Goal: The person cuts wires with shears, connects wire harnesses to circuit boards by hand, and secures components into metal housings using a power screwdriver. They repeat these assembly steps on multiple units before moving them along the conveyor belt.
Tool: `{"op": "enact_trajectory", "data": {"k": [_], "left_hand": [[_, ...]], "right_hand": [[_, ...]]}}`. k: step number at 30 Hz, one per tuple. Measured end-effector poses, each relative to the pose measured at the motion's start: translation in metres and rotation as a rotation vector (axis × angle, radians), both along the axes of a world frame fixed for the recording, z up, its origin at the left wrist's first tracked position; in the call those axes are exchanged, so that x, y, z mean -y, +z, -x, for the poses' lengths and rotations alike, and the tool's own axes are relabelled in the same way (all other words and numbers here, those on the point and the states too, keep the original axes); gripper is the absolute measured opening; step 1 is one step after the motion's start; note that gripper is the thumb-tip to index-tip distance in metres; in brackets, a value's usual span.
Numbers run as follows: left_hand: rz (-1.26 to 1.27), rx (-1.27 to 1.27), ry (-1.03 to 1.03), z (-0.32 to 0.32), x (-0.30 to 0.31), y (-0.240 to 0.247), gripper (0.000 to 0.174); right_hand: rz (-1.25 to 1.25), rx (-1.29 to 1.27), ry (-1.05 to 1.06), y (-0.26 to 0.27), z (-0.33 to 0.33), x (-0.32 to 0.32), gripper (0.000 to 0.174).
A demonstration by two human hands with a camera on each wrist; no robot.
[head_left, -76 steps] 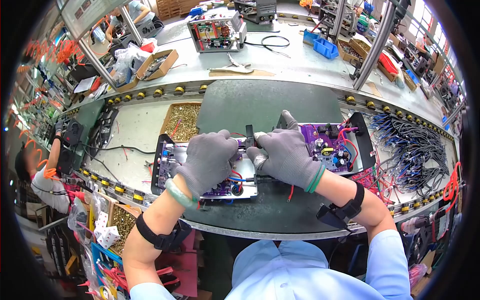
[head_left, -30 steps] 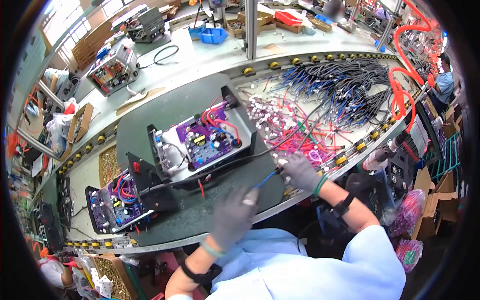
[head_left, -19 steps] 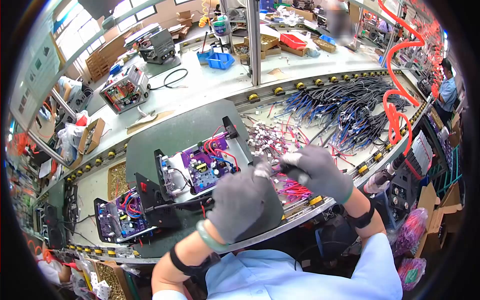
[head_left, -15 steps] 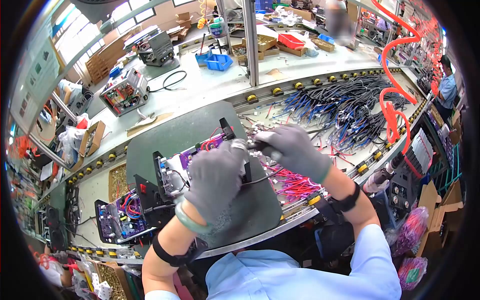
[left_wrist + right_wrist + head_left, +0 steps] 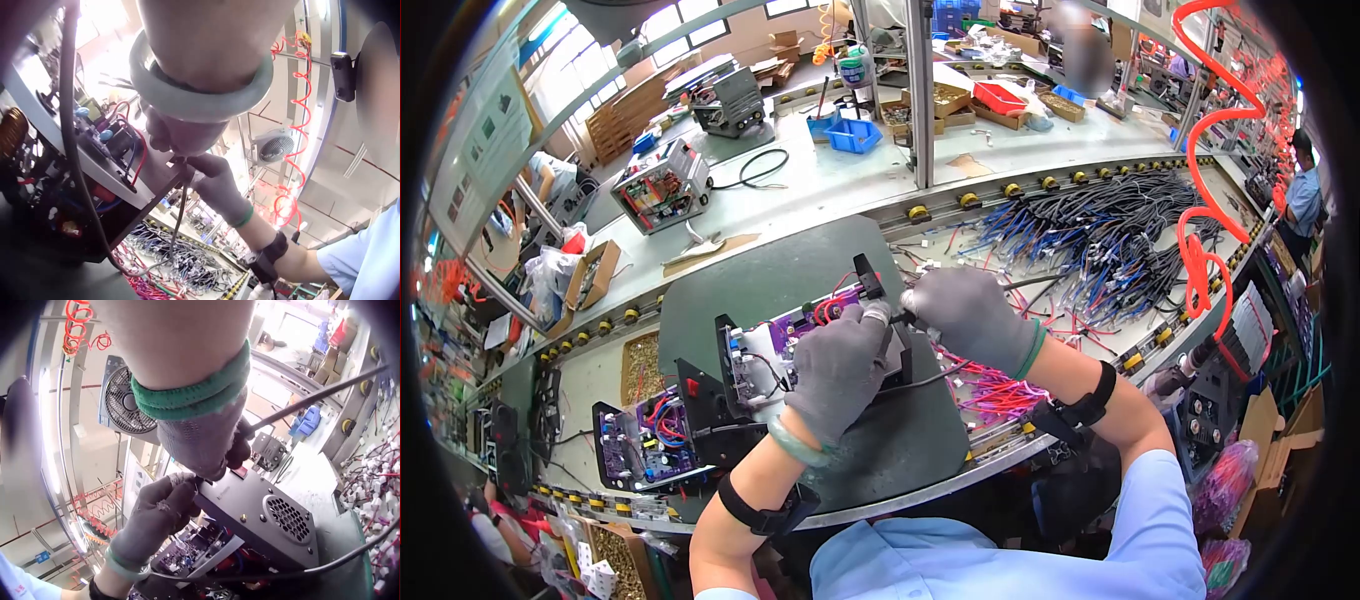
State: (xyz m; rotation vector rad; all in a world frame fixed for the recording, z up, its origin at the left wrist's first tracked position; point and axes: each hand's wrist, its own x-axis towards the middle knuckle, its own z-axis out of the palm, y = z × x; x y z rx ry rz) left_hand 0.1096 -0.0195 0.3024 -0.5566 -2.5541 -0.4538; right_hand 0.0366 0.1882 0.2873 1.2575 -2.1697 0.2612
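Note:
In the head view my gloved left hand (image 5: 840,365) and gloved right hand (image 5: 975,315) meet at the right end of an open device chassis (image 5: 762,372) with a purple circuit board. My right hand grips a black cable (image 5: 312,403), which leads away behind it. At the corner of the black vented end panel (image 5: 253,506), my left thumb and forefinger pinch the cable's end, mostly hidden by the fingers. A loop of the cable hangs below the hands in the left wrist view. Red wires (image 5: 830,308) show inside the chassis, beside my left hand.
Another open chassis (image 5: 650,440) stands to the left on the green mat (image 5: 900,455). Red and white-tipped wires (image 5: 1000,390) and a heap of black cables (image 5: 1100,240) lie to the right. A red coiled hose (image 5: 1200,250) hangs at the right.
The view has swung right from the two chassis. My hands came together over the front edge with a cable showing blue wire, then moved up and left to the chassis' right end.

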Motion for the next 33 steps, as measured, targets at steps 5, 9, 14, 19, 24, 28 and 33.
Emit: {"op": "enact_trajectory", "data": {"k": [5,9,14,19,24,28,33], "left_hand": [[0.078,0.155,0.029,0.0,0.001,0.002,0.026],[0.065,0.138,0.028,-0.002,-0.005,0.003,0.022],[0.098,0.188,-0.002,0.006,-0.004,-0.006,0.013],[0.114,0.176,0.051,0.003,-0.011,-0.03,0.022],[0.237,0.204,0.059,0.007,-0.01,-0.03,0.033],[0.29,0.14,0.072,-0.008,-0.007,-0.025,0.037],[-0.021,0.288,0.041,-0.062,0.045,0.016,0.03]], "right_hand": [[-0.122,0.164,0.098,0.012,0.01,-0.002,0.029],[-0.234,0.163,0.044,0.015,0.011,0.003,0.01],[-0.483,0.566,0.119,0.05,0.037,0.007,0.012],[-0.57,0.514,0.045,0.031,0.024,0.015,0.017],[0.035,0.411,0.058,-0.038,0.013,0.007,0.027],[0.401,0.303,0.112,-0.086,0.018,0.011,0.042],[0.905,0.777,-0.271,-0.165,-0.007,-0.045,0.026]]}}
